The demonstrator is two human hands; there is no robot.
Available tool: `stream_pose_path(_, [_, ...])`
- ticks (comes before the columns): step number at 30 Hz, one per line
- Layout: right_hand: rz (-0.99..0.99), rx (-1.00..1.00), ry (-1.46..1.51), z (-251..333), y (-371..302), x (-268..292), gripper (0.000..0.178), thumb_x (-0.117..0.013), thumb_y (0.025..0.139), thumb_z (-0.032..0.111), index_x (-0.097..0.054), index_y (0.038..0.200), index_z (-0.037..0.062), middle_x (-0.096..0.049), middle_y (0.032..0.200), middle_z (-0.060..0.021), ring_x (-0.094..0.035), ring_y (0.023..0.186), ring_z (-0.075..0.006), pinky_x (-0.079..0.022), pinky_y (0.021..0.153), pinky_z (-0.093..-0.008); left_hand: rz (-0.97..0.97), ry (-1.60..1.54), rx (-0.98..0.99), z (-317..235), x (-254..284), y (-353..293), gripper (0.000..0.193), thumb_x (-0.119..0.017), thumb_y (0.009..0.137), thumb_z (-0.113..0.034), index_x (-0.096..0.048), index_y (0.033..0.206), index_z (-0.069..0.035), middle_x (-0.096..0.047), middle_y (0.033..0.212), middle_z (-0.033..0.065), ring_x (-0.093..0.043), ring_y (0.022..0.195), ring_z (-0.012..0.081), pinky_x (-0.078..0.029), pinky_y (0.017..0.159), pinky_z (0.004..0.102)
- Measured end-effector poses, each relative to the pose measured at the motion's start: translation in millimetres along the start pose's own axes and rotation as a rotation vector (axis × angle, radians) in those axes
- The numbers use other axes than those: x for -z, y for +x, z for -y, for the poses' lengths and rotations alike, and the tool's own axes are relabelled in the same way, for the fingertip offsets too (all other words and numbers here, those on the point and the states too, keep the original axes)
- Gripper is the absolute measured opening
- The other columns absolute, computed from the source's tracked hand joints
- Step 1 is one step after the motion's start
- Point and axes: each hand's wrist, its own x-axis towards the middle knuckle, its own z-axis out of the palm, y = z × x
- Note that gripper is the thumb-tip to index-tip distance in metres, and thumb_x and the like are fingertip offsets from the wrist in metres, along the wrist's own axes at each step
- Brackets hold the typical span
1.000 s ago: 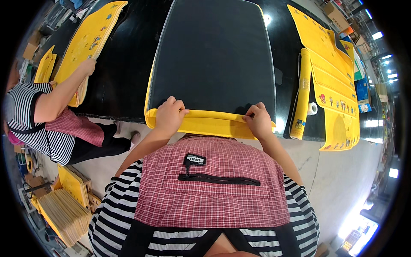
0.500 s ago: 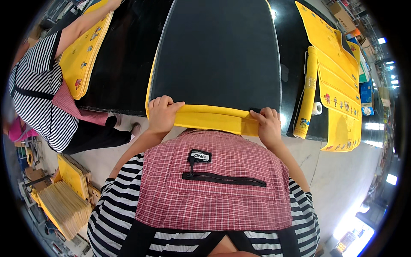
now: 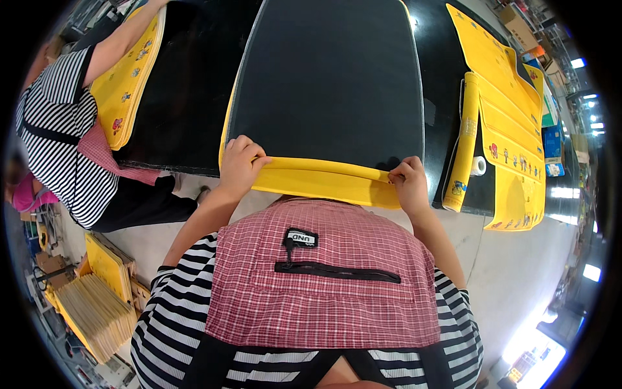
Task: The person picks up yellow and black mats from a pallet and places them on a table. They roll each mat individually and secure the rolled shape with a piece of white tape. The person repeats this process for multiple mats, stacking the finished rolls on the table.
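Note:
A large mat (image 3: 327, 84) lies with its dark underside up, its yellow face showing along the near edge. That near edge is turned up into a narrow yellow fold (image 3: 324, 170), with a yellow strip hanging below it in front of my apron. At the fold's left end, my left hand (image 3: 238, 167) is closed, thumb and fingers gripping the edge. My right hand (image 3: 411, 185) pinches the right end, its fingers curled. Between the two hands the fold runs nearly straight.
The black table (image 3: 188, 91) carries a rolled yellow mat (image 3: 463, 142), a white roll (image 3: 478, 166) and yellow printed mats (image 3: 512, 126) at right. On the left, a co-worker's arm (image 3: 120, 45) reaches over stacked yellow mats (image 3: 133, 87). More stacked yellow sheets (image 3: 97, 318) stand lower left.
Both my hands have shifted slightly outward along the fold, and the fold's shape has changed a little. The co-worker's arm at left has moved slightly to the left.

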Motion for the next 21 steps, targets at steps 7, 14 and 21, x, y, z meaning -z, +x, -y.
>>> stream_pose_path(7, [-0.121, 0.369, -0.236, 6, -17, 7, 0.02, -0.078, 0.078, 0.006, -0.073, 0.097, 0.0032, -0.061, 0.109, -0.0101, -0.059, 0.105, -0.0321, -0.052, 0.089, -0.0427, -0.088, 0.1, -0.368, 8, 5, -6, 0.016, -0.077, 0.085, -0.019, -0.073, 0.091, -0.005, -0.059, 0.103, 0.0087, -0.053, 0.098, 0.0296, -0.043, 0.089, 0.0437])
stream_pose_path(14, [0.054, 0.318, -0.46, 3, 0, 8, 0.02, -0.07, 0.084, 0.012, -0.073, 0.104, 0.007, -0.062, 0.1, -0.007, -0.061, 0.099, -0.0296, -0.052, 0.084, -0.041, 0.126, 0.138, -0.334, 18, 4, 23, 0.011, -0.072, 0.089, -0.016, -0.072, 0.092, -0.005, -0.061, 0.096, 0.0103, -0.058, 0.096, 0.0297, -0.047, 0.085, 0.0432])
stream_pose_path(21, [0.015, 0.343, -0.529, 16, 20, 5, 0.031, -0.063, 0.083, 0.008, -0.069, 0.113, 0.0068, -0.062, 0.103, -0.0078, -0.06, 0.102, -0.0291, -0.052, 0.085, -0.0407, 0.077, 0.163, -0.315, 7, 2, 40, 0.012, -0.059, 0.092, -0.013, -0.068, 0.098, -0.006, -0.059, 0.093, 0.0093, -0.059, 0.091, 0.03, -0.049, 0.079, 0.0428])
